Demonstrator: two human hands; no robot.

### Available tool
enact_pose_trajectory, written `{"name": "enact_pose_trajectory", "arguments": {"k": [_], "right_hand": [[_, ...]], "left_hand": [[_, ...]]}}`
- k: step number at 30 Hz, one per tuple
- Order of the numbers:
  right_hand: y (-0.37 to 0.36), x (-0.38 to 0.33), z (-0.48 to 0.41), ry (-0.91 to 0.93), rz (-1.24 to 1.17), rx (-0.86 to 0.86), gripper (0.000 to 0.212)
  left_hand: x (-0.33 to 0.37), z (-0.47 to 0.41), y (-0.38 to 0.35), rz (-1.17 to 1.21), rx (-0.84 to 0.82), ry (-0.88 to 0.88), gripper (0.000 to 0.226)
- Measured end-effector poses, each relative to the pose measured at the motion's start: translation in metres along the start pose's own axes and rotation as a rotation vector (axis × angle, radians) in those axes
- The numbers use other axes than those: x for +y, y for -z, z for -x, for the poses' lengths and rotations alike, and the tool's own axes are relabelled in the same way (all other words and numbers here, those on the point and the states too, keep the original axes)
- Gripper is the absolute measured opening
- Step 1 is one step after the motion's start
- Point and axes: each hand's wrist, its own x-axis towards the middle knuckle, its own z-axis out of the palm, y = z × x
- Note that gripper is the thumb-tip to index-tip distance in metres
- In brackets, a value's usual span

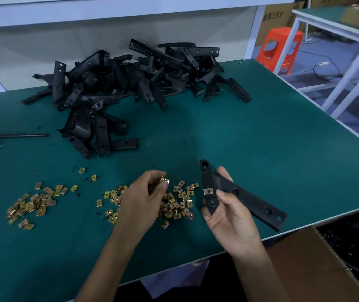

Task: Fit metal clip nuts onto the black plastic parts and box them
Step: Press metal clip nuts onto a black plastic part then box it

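My right hand (228, 216) grips a black plastic part (248, 199) just above the table's front edge, thumb across its short arm. One gold clip nut (208, 190) sits fitted on that arm. My left hand (141, 197) hovers over a heap of loose gold clip nuts (180, 203) and pinches one clip nut (165, 180) between its fingertips. A second scatter of clip nuts (32, 203) lies further left. A big pile of black plastic parts (130, 79) covers the back of the green table (261, 138).
An open cardboard box (318, 267) stands below the table's front right corner, dark parts showing beside it. A thin black rod (21, 135) lies at the left edge. An orange stool (280, 49) and a white bench frame (348, 68) stand to the right.
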Motion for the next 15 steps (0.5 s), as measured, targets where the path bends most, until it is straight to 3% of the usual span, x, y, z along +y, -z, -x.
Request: {"name": "enact_pose_trajectory", "arguments": {"k": [15], "right_hand": [[0.0034,-0.0001,-0.0005,-0.007,0.001,-0.023,0.047]], "left_hand": [[-0.0037,-0.0049,0.0037,0.132,0.004,0.049,0.009]]}}
